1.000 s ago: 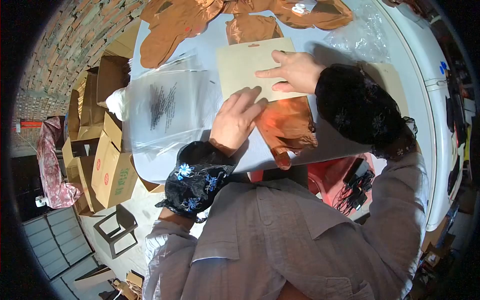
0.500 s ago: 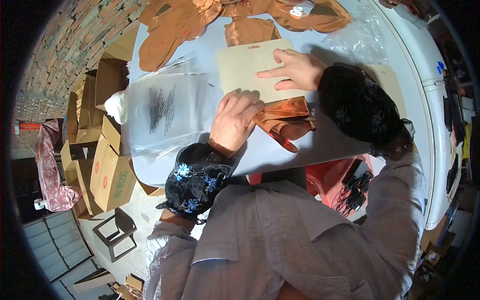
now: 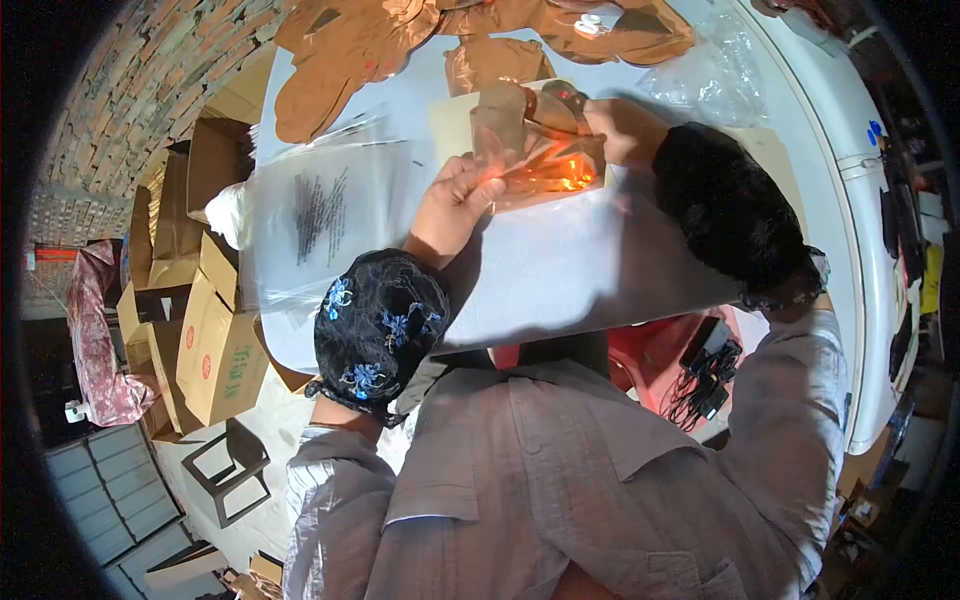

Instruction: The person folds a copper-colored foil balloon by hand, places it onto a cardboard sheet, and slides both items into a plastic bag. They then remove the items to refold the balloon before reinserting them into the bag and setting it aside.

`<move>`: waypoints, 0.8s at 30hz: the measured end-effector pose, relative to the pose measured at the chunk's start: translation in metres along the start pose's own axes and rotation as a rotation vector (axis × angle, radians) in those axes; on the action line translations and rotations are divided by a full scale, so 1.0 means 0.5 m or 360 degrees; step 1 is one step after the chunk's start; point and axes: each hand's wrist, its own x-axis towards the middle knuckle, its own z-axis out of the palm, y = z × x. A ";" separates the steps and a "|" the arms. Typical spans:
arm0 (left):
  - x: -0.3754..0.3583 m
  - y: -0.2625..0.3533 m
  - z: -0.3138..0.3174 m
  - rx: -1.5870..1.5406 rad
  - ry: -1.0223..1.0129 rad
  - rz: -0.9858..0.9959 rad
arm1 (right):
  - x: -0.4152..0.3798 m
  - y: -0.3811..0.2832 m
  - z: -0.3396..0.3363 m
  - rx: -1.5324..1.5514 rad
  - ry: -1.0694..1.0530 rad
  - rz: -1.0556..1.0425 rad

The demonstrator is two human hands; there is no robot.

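Observation:
A shiny, see-through orange foil piece (image 3: 545, 160) is stretched between both hands above a cream card (image 3: 455, 125) on the pale table. My left hand (image 3: 455, 205) pinches its left edge between thumb and fingers. At its right edge my right hand (image 3: 622, 130) is closed on the foil. Left of my left hand lies a stack of clear plastic bags (image 3: 325, 215) with dark print. Beyond the card rests another orange foil piece (image 3: 495, 65).
Orange foil shapes (image 3: 350, 65) spread over the table's far side, with crumpled clear plastic (image 3: 715, 75) at the far right. Cardboard boxes (image 3: 220, 345) stand left of the table. A red stool (image 3: 655, 360) holding black cables (image 3: 700, 385) is below the near edge.
The orange foil has been lifted and spread over the card. My right hand has gone from open fingers on the card to gripping the foil; my left hand holds its other side.

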 end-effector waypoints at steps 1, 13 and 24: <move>0.003 -0.004 -0.002 0.0083 0.0006 0.0002 | -0.004 0.007 0.000 0.0079 0.0025 -0.0034; 0.026 -0.018 0.001 0.0516 0.0182 -0.0048 | -0.026 0.046 0.042 0.1681 0.0013 0.0174; 0.038 -0.029 -0.013 0.0647 0.0275 -0.0020 | -0.053 -0.009 0.089 0.0695 0.0442 -0.0078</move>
